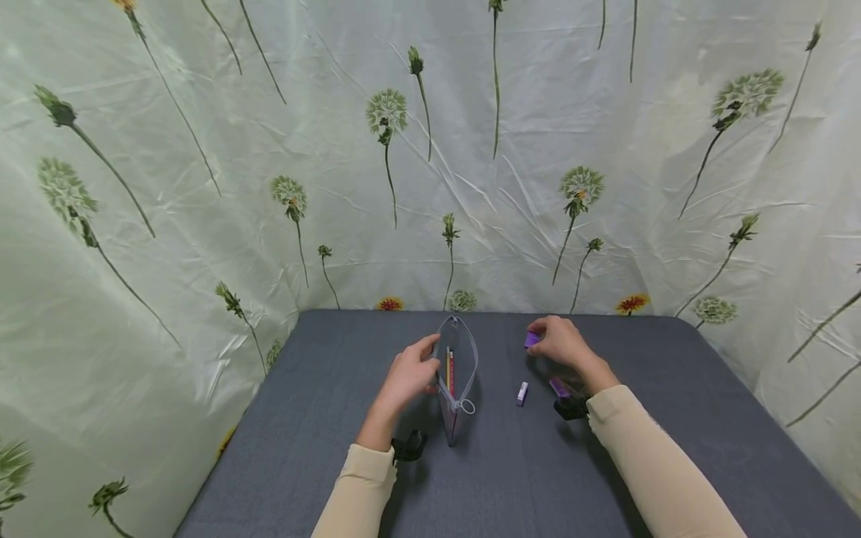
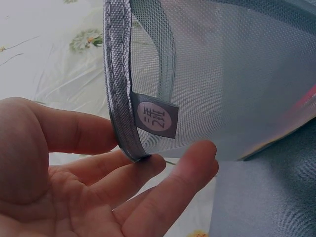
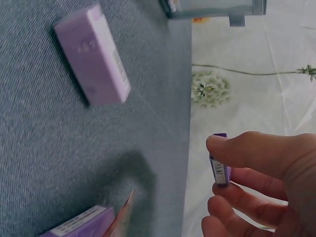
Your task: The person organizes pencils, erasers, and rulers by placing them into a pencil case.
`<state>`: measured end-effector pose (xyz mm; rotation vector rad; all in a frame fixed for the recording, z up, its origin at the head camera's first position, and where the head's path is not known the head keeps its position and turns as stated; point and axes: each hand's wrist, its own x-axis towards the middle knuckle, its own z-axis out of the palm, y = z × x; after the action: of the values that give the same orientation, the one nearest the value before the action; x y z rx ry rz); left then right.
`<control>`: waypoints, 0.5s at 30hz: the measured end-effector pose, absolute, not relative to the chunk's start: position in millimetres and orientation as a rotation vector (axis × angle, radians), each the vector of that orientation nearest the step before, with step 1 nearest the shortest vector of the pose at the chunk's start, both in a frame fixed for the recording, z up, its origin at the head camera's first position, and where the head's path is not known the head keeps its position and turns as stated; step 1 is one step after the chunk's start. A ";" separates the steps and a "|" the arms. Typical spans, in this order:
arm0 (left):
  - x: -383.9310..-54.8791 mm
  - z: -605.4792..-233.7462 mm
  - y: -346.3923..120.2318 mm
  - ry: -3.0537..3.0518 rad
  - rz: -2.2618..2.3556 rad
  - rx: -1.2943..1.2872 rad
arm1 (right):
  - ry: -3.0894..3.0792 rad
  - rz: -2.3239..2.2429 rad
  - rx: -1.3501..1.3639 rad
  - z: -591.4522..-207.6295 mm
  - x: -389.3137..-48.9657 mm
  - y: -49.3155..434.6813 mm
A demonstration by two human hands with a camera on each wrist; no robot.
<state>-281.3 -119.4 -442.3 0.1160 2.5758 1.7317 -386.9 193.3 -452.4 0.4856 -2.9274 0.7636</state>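
A grey mesh zip pencil case (image 1: 476, 366) stands upright on the table with its mouth spread apart. Colored pencils (image 1: 450, 370) show inside it. My left hand (image 1: 409, 373) pinches its rim between thumb and fingers, beside a small fabric tag (image 2: 157, 118). Off to the right, my right hand (image 1: 561, 342) holds a small purple eraser-like block (image 3: 219, 170) with a barcode label, raised above the table. A lilac block (image 3: 94, 57) of similar kind lies between the pouch and my right forearm. Another purple block (image 3: 81, 224) rests under the right wrist.
The dark grey table (image 1: 282, 463) reaches to a pale curtain (image 1: 336, 149) printed with dandelions at the back and sides. A thin pointed thing (image 3: 123, 215) lies beside the purple block. Dark bands (image 1: 410, 446) sit on both wrists. A ring pull (image 1: 466, 406) hangs at the pouch's near end.
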 end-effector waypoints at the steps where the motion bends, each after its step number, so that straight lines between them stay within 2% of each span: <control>1: -281.2 -442.0 -119.5 2.577 1.731 0.113 | -2.919 0.771 0.493 -452.0 -386.6 192.1; 8: -280.2 -441.6 -119.4 2.575 1.739 0.123 | -2.908 0.822 0.515 -445.4 -380.8 184.8; 15: -282.0 -444.9 -118.5 2.578 1.750 0.133 | -2.903 0.932 0.586 -425.1 -360.6 169.2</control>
<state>-282.0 -118.5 -444.9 0.1328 2.5777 1.7500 -360.6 169.2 -425.1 0.5864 -2.9029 0.9318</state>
